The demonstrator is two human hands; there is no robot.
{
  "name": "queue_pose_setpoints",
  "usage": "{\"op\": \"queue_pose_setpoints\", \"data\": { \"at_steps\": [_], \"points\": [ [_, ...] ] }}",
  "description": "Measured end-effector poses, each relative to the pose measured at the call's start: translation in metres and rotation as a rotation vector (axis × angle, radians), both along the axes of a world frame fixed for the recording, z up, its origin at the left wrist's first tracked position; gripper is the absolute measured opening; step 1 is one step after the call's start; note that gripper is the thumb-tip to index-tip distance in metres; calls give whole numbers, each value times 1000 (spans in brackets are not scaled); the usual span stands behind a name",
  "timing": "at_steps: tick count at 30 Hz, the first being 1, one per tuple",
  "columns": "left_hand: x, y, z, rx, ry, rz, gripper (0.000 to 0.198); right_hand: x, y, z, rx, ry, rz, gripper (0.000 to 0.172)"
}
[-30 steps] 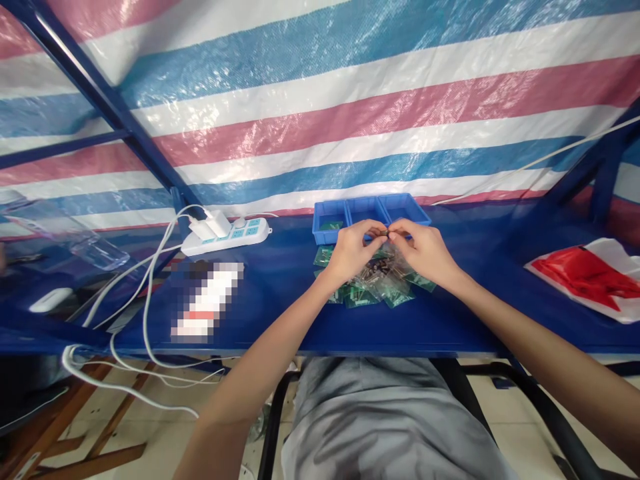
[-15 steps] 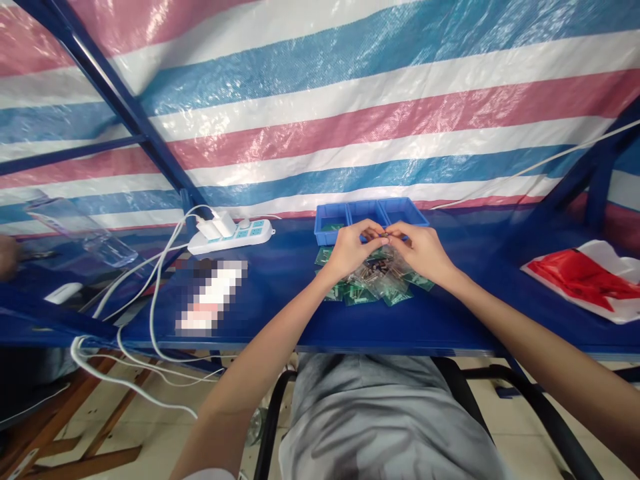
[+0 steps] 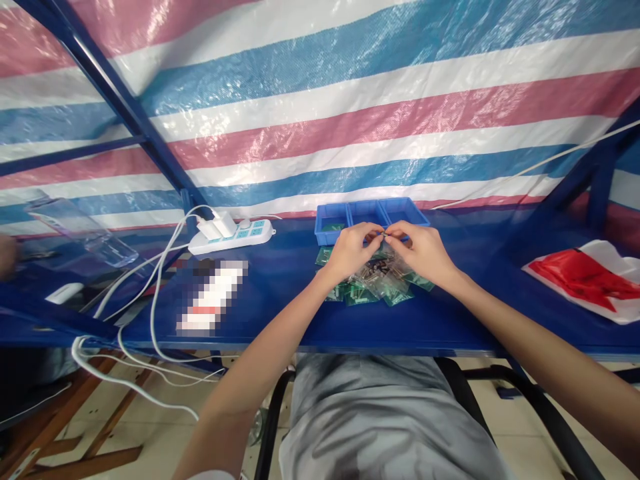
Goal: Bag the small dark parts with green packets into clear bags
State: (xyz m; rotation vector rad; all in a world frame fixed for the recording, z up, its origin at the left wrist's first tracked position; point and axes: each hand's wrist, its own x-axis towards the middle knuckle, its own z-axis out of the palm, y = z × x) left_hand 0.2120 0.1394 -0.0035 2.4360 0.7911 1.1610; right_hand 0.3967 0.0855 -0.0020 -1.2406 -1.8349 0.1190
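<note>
My left hand (image 3: 354, 249) and my right hand (image 3: 419, 250) meet at the fingertips, both closed in a pinch. A tiny part between them is too small to name. Under the hands lies a heap of small green bags (image 3: 361, 295), with a clear plastic bag (image 3: 393, 285) and loose screw-like metal pieces (image 3: 376, 269) on top. Just behind the fingers stands a blue tray (image 3: 327, 237) with three compartments; something green lies in its left one.
A white power strip (image 3: 235, 235) with plugs and cables (image 3: 156, 300) sits left on the blue table (image 3: 280, 300). A red and white plastic bag (image 3: 585, 277) lies at right. Another person's hand (image 3: 7, 257) shows at the far left. Striped sheeting (image 3: 350, 120) hangs behind.
The fingertips of both hands have shifted slightly around the tiny part, and the left thumb has drawn back a little. Everything else stays in place.
</note>
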Motion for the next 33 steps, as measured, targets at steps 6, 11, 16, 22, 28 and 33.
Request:
{"op": "queue_pose_setpoints", "data": {
  "at_steps": [6,11,16,22,28,33],
  "points": [
    [-1,1,0,-7,5,-24,18,-4,1,-6,-93,236,44,18],
    [1,-1,2,-64,-3,-25,19,-6,2,-4,-229,426,142,25],
    [0,-1,4,-65,12,-31,19,-9,0,-4,-284,516,185,25],
    [-22,13,21,102,-14,105,26,-8,17,6,-264,538,201,27],
    [-45,31,25,154,-21,282,23,-13,56,23,-355,510,204,43],
    [-43,27,22,159,97,285,22,-5,40,13,-240,268,162,27]
  ]
}}
